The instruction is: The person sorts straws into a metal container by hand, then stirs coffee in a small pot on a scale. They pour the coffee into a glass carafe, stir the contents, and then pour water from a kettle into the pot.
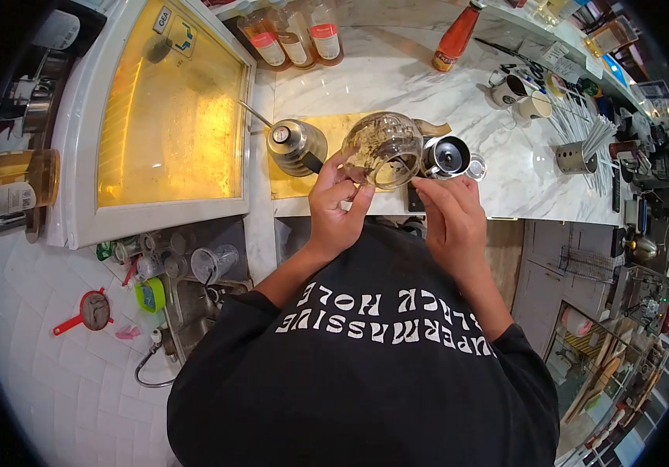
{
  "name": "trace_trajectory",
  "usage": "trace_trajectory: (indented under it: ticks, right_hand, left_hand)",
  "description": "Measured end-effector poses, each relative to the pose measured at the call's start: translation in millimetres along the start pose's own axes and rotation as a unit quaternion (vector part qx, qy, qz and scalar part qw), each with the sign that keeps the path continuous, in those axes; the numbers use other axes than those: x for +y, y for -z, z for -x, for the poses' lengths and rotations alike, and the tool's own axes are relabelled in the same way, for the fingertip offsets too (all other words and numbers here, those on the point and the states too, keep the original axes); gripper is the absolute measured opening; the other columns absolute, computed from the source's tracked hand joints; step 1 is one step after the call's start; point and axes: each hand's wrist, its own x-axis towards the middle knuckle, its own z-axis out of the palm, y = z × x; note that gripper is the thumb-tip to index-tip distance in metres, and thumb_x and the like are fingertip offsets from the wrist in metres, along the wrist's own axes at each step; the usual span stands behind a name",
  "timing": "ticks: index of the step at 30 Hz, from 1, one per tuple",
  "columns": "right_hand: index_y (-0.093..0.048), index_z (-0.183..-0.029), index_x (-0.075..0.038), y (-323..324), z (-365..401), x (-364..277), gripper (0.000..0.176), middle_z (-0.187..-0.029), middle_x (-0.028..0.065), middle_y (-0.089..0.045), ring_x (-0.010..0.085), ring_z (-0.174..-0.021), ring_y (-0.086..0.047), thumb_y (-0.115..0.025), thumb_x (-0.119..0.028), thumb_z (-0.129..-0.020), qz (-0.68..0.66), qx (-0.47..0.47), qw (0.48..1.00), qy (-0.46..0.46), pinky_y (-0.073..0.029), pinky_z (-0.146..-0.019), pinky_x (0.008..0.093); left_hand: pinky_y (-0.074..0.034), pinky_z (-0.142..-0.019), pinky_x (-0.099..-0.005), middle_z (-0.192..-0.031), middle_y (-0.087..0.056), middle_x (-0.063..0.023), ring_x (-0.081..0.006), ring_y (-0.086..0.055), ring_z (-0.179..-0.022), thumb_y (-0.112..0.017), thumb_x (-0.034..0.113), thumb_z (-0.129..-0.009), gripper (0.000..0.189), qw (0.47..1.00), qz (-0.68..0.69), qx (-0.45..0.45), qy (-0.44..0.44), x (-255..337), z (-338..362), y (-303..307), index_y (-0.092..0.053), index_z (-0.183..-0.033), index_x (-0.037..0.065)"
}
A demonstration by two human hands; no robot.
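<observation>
My left hand [338, 208] is closed on a round clear glass vessel [383, 148], tilted so that its open rim faces me. My right hand [453, 208] is at the vessel's right edge, its fingers pinched together; what they hold, if anything, is too small to name. Just right of the glass stands a steel cup with dark insides [448, 156]. A steel gooseneck kettle [296, 146] with a black handle stands to the left on a yellowish mat [281, 184].
A glass-fronted door [175, 109] stands at the left. Labelled bottles [295, 43] and a red sauce bottle [457, 39] are at the counter's back. Cups [534, 107] and a steel straw holder [576, 157] stand at the right. A sink [194, 315] lies lower left.
</observation>
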Motion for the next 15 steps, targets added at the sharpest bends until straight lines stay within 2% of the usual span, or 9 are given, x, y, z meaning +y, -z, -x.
trace_trajectory:
  ticks: [4, 8, 15]
  right_hand:
    - [-0.069, -0.116, -0.003, -1, 4, -1, 0.031, -0.093, 0.0078, -0.071, 0.0278, -0.081, -0.064, -0.070, 0.006, -0.087, 0.012, -0.012, 1.000, -0.009, -0.045, -0.082, 0.0418]
    - [-0.069, -0.116, -0.004, -4, 11, -4, 0.030, -0.092, 0.0084, -0.071, 0.0278, -0.080, -0.063, -0.071, 0.006, -0.088, -0.023, 0.007, 0.999, -0.035, -0.047, -0.082, 0.0412]
    - [-0.070, -0.115, -0.003, -12, 20, -6, 0.024, -0.088, 0.0101, -0.073, 0.0263, -0.076, -0.066, -0.070, 0.004, -0.091, -0.047, 0.021, 0.997, -0.060, -0.050, -0.081, 0.0392]
  left_hand:
    - [-0.056, -0.076, -0.0292, -0.141, -0.056, -0.0269, -0.0229, -0.069, -0.102, -0.072, 0.001, -0.093, 0.022, 1.000, -0.001, -0.003, 0.012, 4, 1, 1, -0.063, -0.076, -0.009]
    - [-0.056, -0.075, -0.0291, -0.141, -0.056, -0.0273, -0.0234, -0.069, -0.101, -0.073, 0.000, -0.092, 0.021, 1.000, -0.011, 0.005, -0.016, 4, 1, -1, -0.063, -0.076, -0.009]
    - [-0.059, -0.075, -0.0304, -0.142, -0.055, -0.0299, -0.0271, -0.071, -0.104, -0.073, -0.001, -0.091, 0.014, 0.997, -0.065, -0.004, -0.044, 12, 5, -1, -0.069, -0.082, -0.011]
